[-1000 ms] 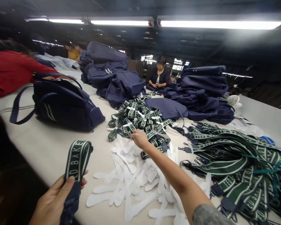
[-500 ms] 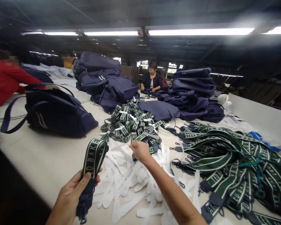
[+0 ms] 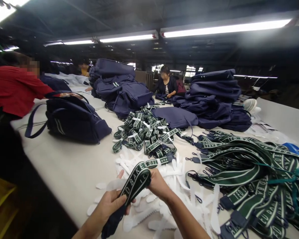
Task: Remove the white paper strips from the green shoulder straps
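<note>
My left hand (image 3: pixel 113 202) is wrapped round a folded green strap (image 3: pixel 134 179) with white lettering, its dark end hanging below. At the strap's looped top is my right hand (image 3: pixel 158 184), fingers closed and partly behind the loop; what they grip is hidden. Under and around both hands lie many white serrated strips (image 3: pixel 142 215). Just beyond is a heap of rolled green straps (image 3: pixel 144 132) bound with white strips. Long loose green straps (image 3: pixel 249 166) with black clips lie in a large bundle on the right, tied with teal cord.
A navy bag (image 3: pixel 74 119) with handles sits on the pale table (image 3: pixel 52 162) at left. Navy bags are piled at back left (image 3: pixel 124 89) and back right (image 3: pixel 209 96). A person in red leans in at left; another sits beyond. A yellow crate (image 3: pixel 1 202) stands lower left.
The view has swung left. My left hand has brought the folded strap rightward, and my right hand has come back from the heap to the strap's loop.
</note>
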Motion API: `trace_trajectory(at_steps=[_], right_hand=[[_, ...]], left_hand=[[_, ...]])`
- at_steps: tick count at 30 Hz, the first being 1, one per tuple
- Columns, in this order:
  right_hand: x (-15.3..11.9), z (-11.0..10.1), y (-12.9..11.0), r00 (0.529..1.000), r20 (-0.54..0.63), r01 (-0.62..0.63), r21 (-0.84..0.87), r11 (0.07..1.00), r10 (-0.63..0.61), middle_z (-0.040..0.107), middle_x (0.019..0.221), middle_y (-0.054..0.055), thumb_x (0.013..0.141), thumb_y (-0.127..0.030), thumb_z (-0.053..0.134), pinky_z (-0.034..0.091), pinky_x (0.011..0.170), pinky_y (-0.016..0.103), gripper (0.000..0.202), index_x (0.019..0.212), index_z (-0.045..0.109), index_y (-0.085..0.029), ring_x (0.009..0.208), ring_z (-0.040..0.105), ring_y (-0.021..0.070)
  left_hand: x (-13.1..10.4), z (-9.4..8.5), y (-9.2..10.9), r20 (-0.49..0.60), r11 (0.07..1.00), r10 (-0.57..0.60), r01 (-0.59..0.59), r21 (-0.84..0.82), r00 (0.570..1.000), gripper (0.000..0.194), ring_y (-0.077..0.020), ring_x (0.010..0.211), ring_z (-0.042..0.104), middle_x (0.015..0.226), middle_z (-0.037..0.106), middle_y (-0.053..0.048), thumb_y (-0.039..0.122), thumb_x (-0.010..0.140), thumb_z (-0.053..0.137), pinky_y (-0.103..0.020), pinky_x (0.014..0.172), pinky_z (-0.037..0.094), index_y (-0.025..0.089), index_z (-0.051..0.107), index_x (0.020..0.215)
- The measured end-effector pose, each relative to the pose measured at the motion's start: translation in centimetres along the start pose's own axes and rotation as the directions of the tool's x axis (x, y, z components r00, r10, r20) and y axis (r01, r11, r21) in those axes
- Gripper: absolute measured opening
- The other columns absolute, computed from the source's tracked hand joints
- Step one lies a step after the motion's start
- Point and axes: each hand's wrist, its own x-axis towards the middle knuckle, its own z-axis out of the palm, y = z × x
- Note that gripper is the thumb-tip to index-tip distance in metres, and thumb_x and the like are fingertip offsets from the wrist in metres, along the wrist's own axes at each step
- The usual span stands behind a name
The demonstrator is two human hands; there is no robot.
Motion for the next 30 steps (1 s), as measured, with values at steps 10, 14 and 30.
trace_trajectory(at_steps=[10, 14, 30], right_hand=[[-5.9, -10.0, 0.1, 0.782, -0.584, -0.183, 0.120, 0.976, 0.219, 0.040, 0.050, -0.006, 0.061, -0.042, 0.074, 0.019, 0.047, 0.021, 0.032, 0.067, 0.062, -0.013, 0.048, 0.029, 0.0059], [-5.5, -10.4, 1.2, 0.697, -0.682, -0.151, 0.161, 0.975, 0.221, 0.035, 0.048, -0.008, 0.063, -0.047, 0.070, 0.016, 0.048, 0.022, 0.035, 0.069, 0.060, -0.013, 0.048, 0.025, 0.0058], [-0.7, 3.3, 3.5, 0.964, -0.084, -0.208, 0.350, 0.913, 0.252, 0.042, 0.045, -0.003, 0.064, -0.040, 0.068, 0.014, 0.047, 0.022, 0.032, 0.055, 0.051, -0.014, 0.043, 0.027, 0.0046]], left_hand=[[3.8, -2.2, -3.0, -0.036, 0.986, -0.139, 0.142, 0.090, 0.990, 0.076, -0.0143, 0.062, 0.056, 0.081, 0.067, -0.007, 0.047, 0.073, 0.079, -0.024, 0.058, 0.047, 0.014, 0.047, 0.134], [4.1, -1.8, -0.3, -0.091, 0.977, -0.063, 0.080, 0.196, 0.994, 0.111, -0.0163, 0.055, 0.057, 0.081, 0.069, -0.003, 0.041, 0.075, 0.078, -0.028, 0.054, 0.048, 0.032, 0.002, 0.154], [3.1, -2.5, -3.0, 0.082, 0.998, 0.003, 0.002, -0.057, 0.997, 0.068, -0.0178, 0.057, 0.064, 0.084, 0.070, -0.011, 0.053, 0.063, 0.085, -0.026, 0.052, 0.044, 0.017, 0.047, 0.105]])
